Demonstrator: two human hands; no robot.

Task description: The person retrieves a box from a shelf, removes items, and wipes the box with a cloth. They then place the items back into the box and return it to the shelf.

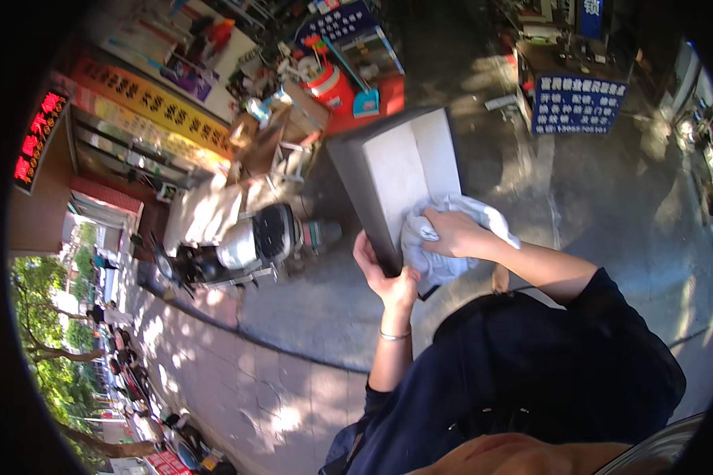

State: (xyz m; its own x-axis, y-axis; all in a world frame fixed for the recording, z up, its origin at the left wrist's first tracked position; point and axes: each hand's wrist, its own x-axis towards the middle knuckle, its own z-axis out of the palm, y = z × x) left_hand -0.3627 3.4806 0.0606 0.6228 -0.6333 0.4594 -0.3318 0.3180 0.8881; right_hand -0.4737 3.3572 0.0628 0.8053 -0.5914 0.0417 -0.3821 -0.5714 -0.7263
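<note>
An open rectangular box (398,160), black outside and white inside, is held up in front of my body. My left hand (386,270) grips its lower left edge, the thumb near the bottom corner; a bangle circles that wrist. A pale, bunched cloth (431,252) lies against the lower right part of the box. My right hand (457,233) is shut on the cloth and presses it at the inside of the box. The cloth hides the box's lower end and part of its right wall.
A parked scooter (255,240) stands to the left on the pavement. Beyond the box are a red bucket (331,89), a teal dustpan (366,103) and cardboard boxes. A stand with a blue sign (577,104) bearing writing is at upper right.
</note>
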